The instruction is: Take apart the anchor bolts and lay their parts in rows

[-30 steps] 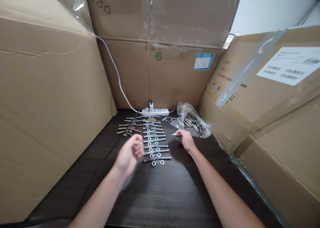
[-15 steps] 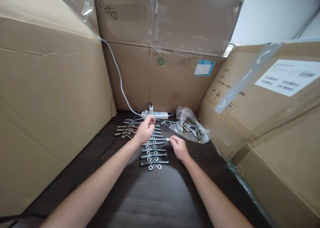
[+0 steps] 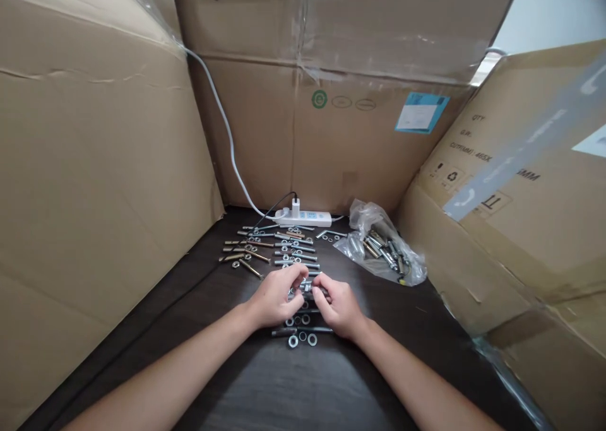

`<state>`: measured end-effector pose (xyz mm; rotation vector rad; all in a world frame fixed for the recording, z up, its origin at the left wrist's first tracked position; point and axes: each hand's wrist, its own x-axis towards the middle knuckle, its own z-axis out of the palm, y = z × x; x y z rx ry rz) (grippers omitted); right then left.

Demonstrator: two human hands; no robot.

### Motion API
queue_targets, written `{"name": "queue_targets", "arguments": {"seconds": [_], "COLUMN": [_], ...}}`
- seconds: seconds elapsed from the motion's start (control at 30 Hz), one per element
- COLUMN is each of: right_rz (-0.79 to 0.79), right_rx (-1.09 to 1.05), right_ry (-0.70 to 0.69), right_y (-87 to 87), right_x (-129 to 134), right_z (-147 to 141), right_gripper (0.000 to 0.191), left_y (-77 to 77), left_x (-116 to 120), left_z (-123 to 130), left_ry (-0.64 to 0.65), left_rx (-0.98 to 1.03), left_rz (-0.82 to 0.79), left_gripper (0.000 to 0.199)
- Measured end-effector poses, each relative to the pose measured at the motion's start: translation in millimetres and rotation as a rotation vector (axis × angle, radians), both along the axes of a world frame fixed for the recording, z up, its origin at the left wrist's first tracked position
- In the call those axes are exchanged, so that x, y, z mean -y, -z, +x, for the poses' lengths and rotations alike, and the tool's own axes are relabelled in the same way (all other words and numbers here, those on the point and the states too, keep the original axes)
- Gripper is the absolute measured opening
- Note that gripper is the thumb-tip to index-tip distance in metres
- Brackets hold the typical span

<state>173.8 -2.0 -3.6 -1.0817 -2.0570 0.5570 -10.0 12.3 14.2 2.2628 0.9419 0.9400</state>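
My right hand (image 3: pixel 341 306) is closed in a pinch on a silver bolt (image 3: pixel 307 286), whose bright end sticks out toward the left. Opposite it, my left hand (image 3: pixel 280 296) curls its thumb and fingers around that end; anything small inside them is hidden. Both hands hover over a column of silver bolts (image 3: pixel 297 264) laid crosswise, with nuts and washers between them. Nearest me lie a dark bolt (image 3: pixel 284 332), a nut (image 3: pixel 293 341) and a washer (image 3: pixel 312 339). Brass-coloured bolts (image 3: pixel 250 267) lie left of the column.
A clear plastic bag (image 3: pixel 364 254) of metal fasteners sits at the back right. Behind the bolts is a white power strip (image 3: pixel 315 218) with a plug and a black cable (image 3: pixel 199 284) crossing the dark table. Cardboard boxes (image 3: pixel 350 153) wall in the back and both sides.
My left hand has come down and toward me from near the power strip to meet my right hand. My right hand has moved slightly nearer with the bolt. The camera view has shifted.
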Motion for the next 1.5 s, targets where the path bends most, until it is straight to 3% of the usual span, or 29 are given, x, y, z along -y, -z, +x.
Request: {"name": "queue_targets", "arguments": {"seconds": [0.17,0.47,0.6,0.7,0.8,1.2,1.5], "right_rz": [-0.007,-0.018,-0.027,-0.025,-0.001,0.235,0.312], "right_rx": [0.004,-0.013,-0.038,-0.019,0.01,0.077,0.074], "right_ry": [0.028,0.054,0.085,0.067,0.059,-0.039,-0.012], "right_y": [-1.1,0.7,1.7,1.5,0.3,-6.4,-5.1], "right_x": [-1,-1,0,2,5,16,17], "right_z": [2,4,3,3,2,-4,-4], "right_gripper": [0.014,0.015,0.015,0.015,0.014,0.012,0.013], "left_y": [0.5,1.5,2.4,-4.1,-13.2,-15.2,-19.8], "left_x": [-1,1,-1,-1,1,3,12], "left_z": [3,3,7,8,6,4,5], "left_ry": [0.024,0.042,0.061,0.169,0.234,0.299,0.302], "left_rx": [0.004,0.116,0.455,0.787,0.922,0.891,0.872], "left_rz": [0.007,-0.112,-0.417,-0.732,-0.85,-0.918,-0.908], "left_gripper": [0.016,0.028,0.02,0.016,0.018,0.022,0.018]}}
